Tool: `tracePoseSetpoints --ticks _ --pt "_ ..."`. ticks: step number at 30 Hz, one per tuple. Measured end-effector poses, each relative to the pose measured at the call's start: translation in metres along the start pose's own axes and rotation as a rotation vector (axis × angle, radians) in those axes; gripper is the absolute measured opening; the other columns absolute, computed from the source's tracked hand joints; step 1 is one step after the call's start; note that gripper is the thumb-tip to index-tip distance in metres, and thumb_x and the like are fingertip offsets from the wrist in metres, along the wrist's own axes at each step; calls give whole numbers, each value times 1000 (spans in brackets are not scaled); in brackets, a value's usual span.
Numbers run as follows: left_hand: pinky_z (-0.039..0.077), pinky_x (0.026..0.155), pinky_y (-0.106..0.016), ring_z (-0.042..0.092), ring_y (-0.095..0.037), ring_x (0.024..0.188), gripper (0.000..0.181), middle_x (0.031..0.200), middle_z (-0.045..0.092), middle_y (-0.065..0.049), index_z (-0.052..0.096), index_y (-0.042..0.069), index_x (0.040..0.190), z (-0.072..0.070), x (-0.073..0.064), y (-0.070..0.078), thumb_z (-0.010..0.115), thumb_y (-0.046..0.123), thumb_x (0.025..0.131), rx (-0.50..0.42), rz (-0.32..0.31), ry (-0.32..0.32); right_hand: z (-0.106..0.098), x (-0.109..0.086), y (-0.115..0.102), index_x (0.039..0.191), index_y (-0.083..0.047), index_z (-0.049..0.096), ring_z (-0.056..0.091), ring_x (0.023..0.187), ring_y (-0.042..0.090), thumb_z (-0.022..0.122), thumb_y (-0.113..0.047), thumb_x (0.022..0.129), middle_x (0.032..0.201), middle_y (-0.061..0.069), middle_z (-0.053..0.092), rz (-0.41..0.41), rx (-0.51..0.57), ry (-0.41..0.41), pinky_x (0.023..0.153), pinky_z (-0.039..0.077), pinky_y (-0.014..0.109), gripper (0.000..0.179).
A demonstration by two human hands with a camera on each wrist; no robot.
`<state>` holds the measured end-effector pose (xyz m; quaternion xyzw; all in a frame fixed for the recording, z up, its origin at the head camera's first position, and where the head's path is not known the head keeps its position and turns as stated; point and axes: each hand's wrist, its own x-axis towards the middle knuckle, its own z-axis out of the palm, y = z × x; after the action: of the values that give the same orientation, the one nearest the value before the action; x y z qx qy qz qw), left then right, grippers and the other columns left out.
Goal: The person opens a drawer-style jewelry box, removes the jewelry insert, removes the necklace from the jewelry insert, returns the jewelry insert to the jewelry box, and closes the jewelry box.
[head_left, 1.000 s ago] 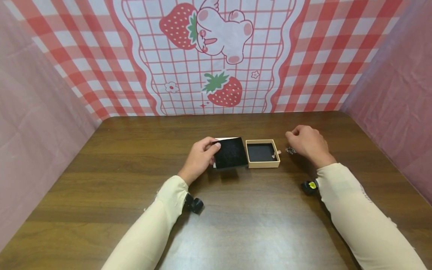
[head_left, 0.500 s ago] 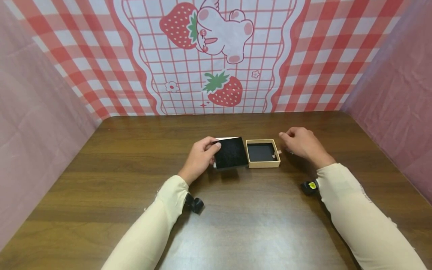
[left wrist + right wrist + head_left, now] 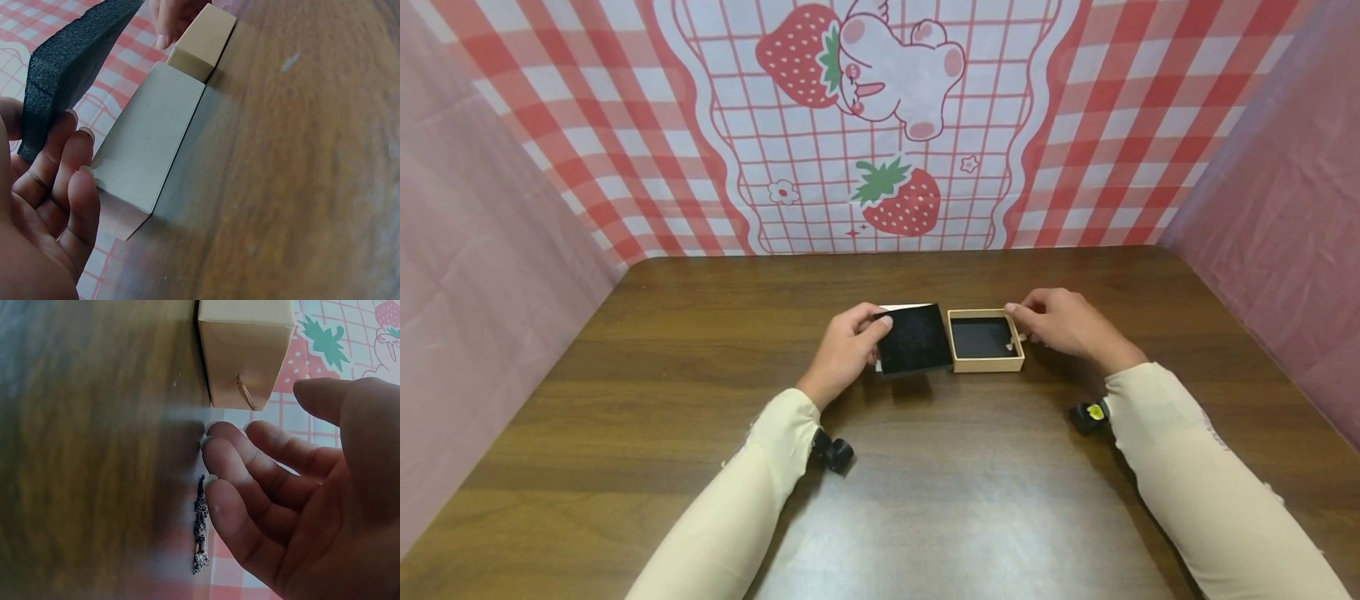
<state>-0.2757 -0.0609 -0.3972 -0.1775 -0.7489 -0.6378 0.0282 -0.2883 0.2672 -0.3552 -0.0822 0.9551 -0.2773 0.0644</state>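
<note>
My left hand pinches a black foam pad between thumb and fingers, tilted above a pale box sleeve on the table. To the right of that sleeve stands a tan-edged box drawer with a black inside. My right hand is at the drawer's right side, holding nothing, its fingers loosely bent and the thumb apart from them. In the right wrist view a ribbon tab sticks out of the drawer's end. A dark silvery chain lies on the table beside the fingertips; the head view hides it behind the hand.
The brown wooden table carries these things near its far middle. Behind it hangs a red-and-white checked cloth with strawberry prints. Pink curtains stand at both sides. A small camera is strapped to each wrist.
My right hand has moved left from above the chain to the drawer's right edge. The left hand and foam pad have stayed in place.
</note>
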Motion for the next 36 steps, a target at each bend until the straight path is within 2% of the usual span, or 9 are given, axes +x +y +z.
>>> tracePoseSetpoints --ticks 11,18,31,36 --pt "48 54 -30 52 -24 55 16 64 55 -6 68 1 106 1 0 -1 61 14 99 3 3 2 2 0 -1 115 -4 66 59 83 25 58 -47 100 94 11 64 -26 4 -19 70 51 35 46" --pt "48 54 -29 52 -22 54 18 65 56 -9 68 -1 108 1 0 0 61 14 99 -2 -12 3 3 1 0 108 -6 70 58 81 24 59 -46 100 89 8 65 -50 -12 -19 68 50 35 43" --pt "47 50 -27 51 -18 50 17 64 55 -19 67 -3 107 3 1 1 61 11 98 7 6 12 3 2 1 108 -3 70 57 74 21 62 -29 101 83 7 63 -116 -26 -11 61 48 34 28" --pt "48 51 -29 52 -21 50 17 64 55 -18 67 -2 107 3 1 2 61 10 98 11 9 17 4 3 1 97 -5 71 54 69 20 62 -29 100 77 5 60 -118 -37 -9 58 45 34 26"
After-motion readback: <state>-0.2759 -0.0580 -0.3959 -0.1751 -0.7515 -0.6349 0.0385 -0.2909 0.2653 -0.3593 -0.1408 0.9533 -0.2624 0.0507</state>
